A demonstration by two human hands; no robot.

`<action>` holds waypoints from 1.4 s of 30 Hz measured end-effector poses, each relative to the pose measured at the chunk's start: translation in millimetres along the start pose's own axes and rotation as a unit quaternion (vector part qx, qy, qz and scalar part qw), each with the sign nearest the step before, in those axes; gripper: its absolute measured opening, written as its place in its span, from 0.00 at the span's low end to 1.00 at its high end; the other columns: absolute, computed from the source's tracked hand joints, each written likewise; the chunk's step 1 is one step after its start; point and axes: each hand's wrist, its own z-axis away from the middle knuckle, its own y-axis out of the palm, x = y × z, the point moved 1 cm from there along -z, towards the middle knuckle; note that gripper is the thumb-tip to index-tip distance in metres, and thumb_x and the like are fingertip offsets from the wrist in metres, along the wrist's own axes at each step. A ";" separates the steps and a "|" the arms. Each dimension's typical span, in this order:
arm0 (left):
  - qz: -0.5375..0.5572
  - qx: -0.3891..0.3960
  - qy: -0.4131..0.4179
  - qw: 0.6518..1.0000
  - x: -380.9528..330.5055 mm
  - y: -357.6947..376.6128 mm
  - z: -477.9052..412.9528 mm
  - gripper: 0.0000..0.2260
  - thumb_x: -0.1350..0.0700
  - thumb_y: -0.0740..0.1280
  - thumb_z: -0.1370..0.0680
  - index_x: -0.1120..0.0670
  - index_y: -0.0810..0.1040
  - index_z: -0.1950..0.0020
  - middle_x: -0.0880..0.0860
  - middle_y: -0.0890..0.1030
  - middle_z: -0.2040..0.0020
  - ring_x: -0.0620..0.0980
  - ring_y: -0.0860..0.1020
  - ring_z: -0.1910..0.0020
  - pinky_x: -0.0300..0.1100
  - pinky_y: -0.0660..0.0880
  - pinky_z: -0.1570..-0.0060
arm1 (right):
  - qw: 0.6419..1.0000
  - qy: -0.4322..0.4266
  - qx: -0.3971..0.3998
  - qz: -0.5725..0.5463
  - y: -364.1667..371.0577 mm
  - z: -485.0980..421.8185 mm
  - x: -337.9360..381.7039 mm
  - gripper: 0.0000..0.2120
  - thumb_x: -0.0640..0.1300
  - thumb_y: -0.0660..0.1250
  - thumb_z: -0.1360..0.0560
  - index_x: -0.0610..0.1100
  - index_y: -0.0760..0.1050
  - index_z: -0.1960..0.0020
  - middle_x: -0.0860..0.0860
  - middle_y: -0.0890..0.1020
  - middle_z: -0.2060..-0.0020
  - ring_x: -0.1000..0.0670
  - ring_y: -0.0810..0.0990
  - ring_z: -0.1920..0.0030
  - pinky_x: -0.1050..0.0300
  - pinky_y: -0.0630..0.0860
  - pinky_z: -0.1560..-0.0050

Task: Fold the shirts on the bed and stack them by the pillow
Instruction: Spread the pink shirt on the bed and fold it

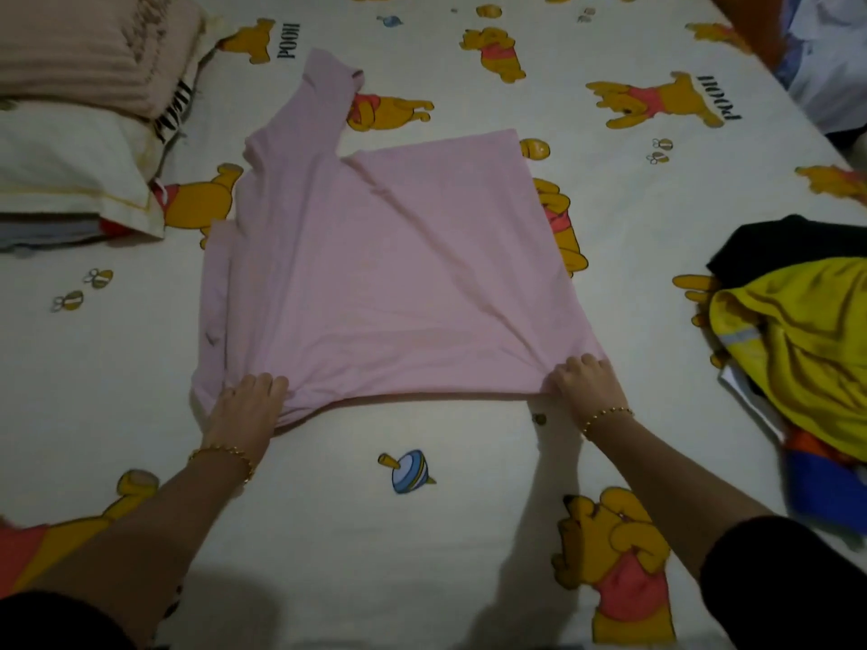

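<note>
**Both hands clamped on the shirt's near edge**

The left hand (248, 405) and right hand (586, 382) each gripped a near corner of the pink shirt (384, 274), fingers curled into bunched cloth. It lay flat mid-bed, just beyond both hands, its body spread left to right and one sleeve pointing far-left toward the pillow (70, 171).

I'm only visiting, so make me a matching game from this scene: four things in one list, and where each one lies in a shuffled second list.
1 pink shirt
2 yellow garment
3 pillow
4 beige folded cloth

A on top of the pillow
B heaped at the right edge of the bed
C far left of the bed
D spread mid-bed, hem held by left hand and right hand

Pairs: 1-D, 2-B, 3-C, 4-A
</note>
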 end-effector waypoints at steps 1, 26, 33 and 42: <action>0.004 -0.002 0.001 1.000 -2.2 -0.6 8.1 0.27 0.76 0.73 0.56 0.61 0.74 0.61 0.60 0.73 0.69 0.57 0.75 0.72 0.44 0.69 0.75 | 1.000 0.000 0.002 0.004 2.5 6.8 1.7 0.12 0.42 0.58 0.22 0.48 0.75 0.42 0.48 0.76 0.46 0.45 0.73 0.44 0.51 0.69 0.42; 0.175 0.100 -0.033 0.979 98.3 7.7 77.4 0.05 0.58 0.73 0.32 0.56 0.78 0.59 0.54 0.78 0.56 0.57 0.78 0.55 0.49 0.73 0.49 | 0.796 0.157 0.173 -0.558 -77.3 46.1 333.5 0.23 0.61 0.62 0.25 0.41 0.76 0.62 0.45 0.78 0.64 0.44 0.75 0.57 0.58 0.65 0.59; 0.350 0.157 -0.101 0.918 92.3 -37.6 102.6 0.09 0.50 0.55 0.20 0.53 0.67 0.56 0.55 0.77 0.58 0.57 0.76 0.56 0.48 0.75 0.58 | 0.453 0.299 0.152 -0.826 -91.9 43.4 356.1 0.08 0.40 0.68 0.25 0.41 0.73 0.62 0.46 0.76 0.70 0.51 0.74 0.71 0.59 0.74 0.68; 0.397 0.079 -0.237 0.883 50.3 -77.7 124.5 0.20 0.59 0.70 0.27 0.60 0.68 0.38 0.57 0.70 0.40 0.54 0.73 0.45 0.43 0.73 0.48 | 0.317 0.309 0.091 -0.892 -118.7 78.4 341.9 0.17 0.43 0.64 0.23 0.32 0.73 0.39 0.37 0.80 0.47 0.42 0.79 0.57 0.51 0.78 0.61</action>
